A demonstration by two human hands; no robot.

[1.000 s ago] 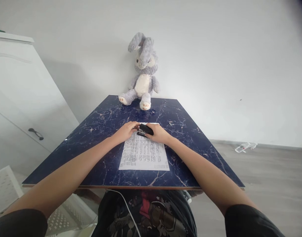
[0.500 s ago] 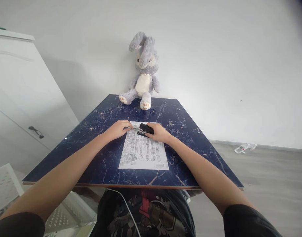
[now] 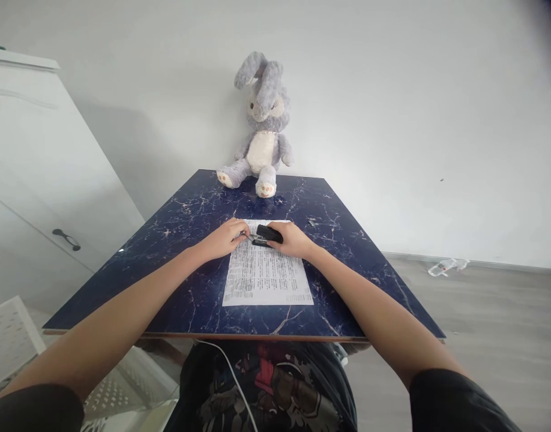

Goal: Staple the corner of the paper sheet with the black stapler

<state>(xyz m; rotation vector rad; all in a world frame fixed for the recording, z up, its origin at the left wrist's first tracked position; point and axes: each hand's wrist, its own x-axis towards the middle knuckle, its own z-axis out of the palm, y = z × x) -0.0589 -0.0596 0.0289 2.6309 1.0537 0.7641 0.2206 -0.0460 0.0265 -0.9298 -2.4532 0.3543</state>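
My right hand (image 3: 293,239) is wrapped round a black stapler (image 3: 270,233), which is spread apart, its front pointing left. At that front end, my left hand (image 3: 233,235) pinches a thin metal part (image 3: 250,237) of the stapler. Fine detail between the fingertips is too small to make out. Both hands are over the far end of a printed sheet of paper (image 3: 270,279), which lies flat on the table beneath the stapler.
A grey plush rabbit (image 3: 263,138) sits at the back of the dark blue marbled table (image 3: 185,300), against the wall. To the left stands a white cabinet (image 3: 41,168). A clear plastic item (image 3: 442,267) lies on the floor at right. A white cable (image 3: 228,366) hangs in front of my shirt.
My left hand has moved right, closer to the stapler, and less of the metal part shows between them. The stapler and the paper have shifted slightly right.
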